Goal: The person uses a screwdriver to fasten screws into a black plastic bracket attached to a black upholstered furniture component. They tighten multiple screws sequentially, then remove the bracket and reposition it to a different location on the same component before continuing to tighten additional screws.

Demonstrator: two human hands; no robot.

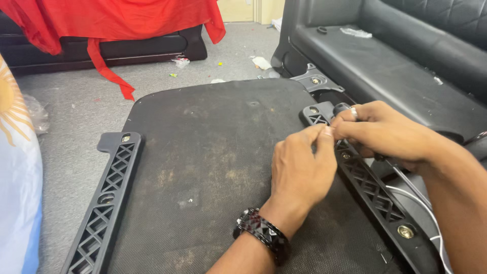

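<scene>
A dark fabric-covered chair seat base (213, 152) lies upside down on the floor. Black plastic lattice brackets run along its left side (104, 203) and right side (370, 187). My left hand (302, 170) has its fingers pinched together over the upper part of the right bracket. My right hand (385, 132) meets it there, closed around a dark tool whose handle is mostly hidden. A ring shows on one right finger. What the fingertips pinch is too small to make out. A black beaded bracelet (263, 234) is on my left wrist.
A black leather sofa (395, 56) stands at the right. A red cloth (116, 23) drapes over dark furniture at the back left. A white and blue cloth (18, 193) is at the left edge. White cables (431, 218) trail by the right bracket. Small litter dots the grey carpet.
</scene>
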